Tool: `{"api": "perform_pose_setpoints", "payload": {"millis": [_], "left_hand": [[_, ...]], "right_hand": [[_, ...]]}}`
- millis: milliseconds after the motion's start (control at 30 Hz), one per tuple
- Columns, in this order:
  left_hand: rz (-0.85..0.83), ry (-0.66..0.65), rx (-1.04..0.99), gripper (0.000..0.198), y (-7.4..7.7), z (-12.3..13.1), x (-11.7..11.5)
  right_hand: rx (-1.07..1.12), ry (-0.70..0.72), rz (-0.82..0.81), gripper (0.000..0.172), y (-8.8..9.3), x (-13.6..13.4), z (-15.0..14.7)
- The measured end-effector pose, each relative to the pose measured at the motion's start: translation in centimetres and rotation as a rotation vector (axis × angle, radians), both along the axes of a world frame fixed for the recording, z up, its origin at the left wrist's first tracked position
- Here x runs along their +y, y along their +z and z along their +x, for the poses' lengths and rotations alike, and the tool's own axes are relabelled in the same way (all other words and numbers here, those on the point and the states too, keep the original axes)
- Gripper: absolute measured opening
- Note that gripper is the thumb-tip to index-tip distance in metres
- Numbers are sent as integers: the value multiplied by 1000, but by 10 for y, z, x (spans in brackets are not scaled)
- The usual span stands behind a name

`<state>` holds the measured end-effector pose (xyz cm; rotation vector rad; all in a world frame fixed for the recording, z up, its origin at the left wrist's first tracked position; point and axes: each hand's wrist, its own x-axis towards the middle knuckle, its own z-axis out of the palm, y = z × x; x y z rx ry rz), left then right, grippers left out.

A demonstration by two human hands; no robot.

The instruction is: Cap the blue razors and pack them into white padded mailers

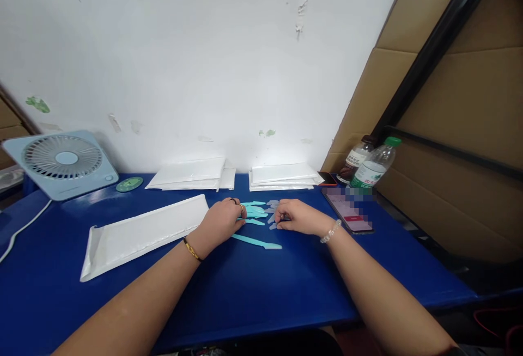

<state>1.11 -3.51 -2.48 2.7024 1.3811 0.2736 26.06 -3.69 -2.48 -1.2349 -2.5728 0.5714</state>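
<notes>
Several slim turquoise eyebrow razors (pixel 256 212) lie fanned out on the blue table, pointing right. My left hand (pixel 224 217) rests over their left ends with its fingers curled down on them, so the ends are hidden. One more turquoise razor (pixel 256 241) lies apart, nearer to me, its left end close to my left hand. Facing the fan are several pale translucent slim pieces (pixel 271 209), perhaps razors of another colour. My right hand (pixel 292 215) is closed at their right ends, thumb and fingers bent together; what lies between its fingertips is partly hidden.
A long white packet (pixel 147 236) lies left of my left hand. Two stacks of white packets (pixel 188 175) (pixel 284 175) sit against the wall. A light blue fan (pixel 65 160) stands at the left. At right are a phone (pixel 347 212), two bottles (pixel 371 165) and cardboard (pixel 469 100).
</notes>
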Motion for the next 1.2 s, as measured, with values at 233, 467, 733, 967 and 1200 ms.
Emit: {"api": "perform_pose_setpoints", "payload": {"millis": [233, 467, 733, 967, 1200], "left_hand": [[-35, -9, -30, 11, -5, 1, 2], [-82, 7, -49, 12, -8, 0, 4], [-100, 15, -40, 12, -7, 1, 4], [-74, 10, -47, 10, -6, 1, 3], [-148, 10, -62, 9, -4, 2, 1]], "right_hand": [[-45, -34, 65, 5, -6, -3, -14], [-97, -43, 118, 5, -3, -7, -19], [-81, -48, 109, 8, 2, -5, -14], [-47, -18, 134, 10, -4, -2, -16], [-55, 2, 120, 11, 0, -5, -16]]}}
